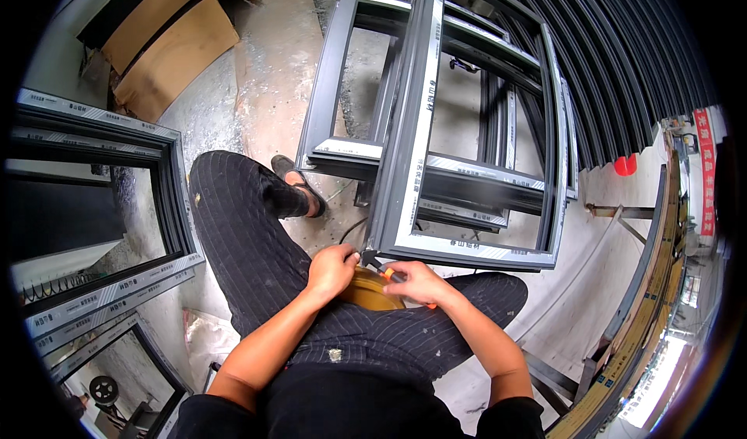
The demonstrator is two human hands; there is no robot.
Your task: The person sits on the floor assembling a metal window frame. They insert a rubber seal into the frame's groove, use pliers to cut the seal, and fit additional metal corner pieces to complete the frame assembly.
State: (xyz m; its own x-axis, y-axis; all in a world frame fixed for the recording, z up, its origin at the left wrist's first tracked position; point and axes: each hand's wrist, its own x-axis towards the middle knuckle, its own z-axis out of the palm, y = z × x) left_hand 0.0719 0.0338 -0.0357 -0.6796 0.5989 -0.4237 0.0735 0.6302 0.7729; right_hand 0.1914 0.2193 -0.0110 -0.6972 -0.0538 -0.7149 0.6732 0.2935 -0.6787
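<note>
My right hand [419, 283] is closed around a hand tool with a black and orange handle [391, 275]. The tool's dark end reaches the near left corner of a grey window frame [398, 233]; its exact kind is hard to make out. Just left of that corner is my left hand [333, 269], its fingers pinched together. Whatever they hold, if anything, is too small to name. Between my thighs shows a yellow round seat or bucket [372, 290], partly covered by my hands. The frame has white protective strips and lies across other frames.
Another grey frame [342, 89] lies under the window frame at the far left. More frames [109, 283] stand at my left. A cardboard box [175, 50] sits at the back left. Dark profiles [615, 58] are stacked at the far right, near a red object [625, 165]. Long bars [622, 353] rest on a rack at right.
</note>
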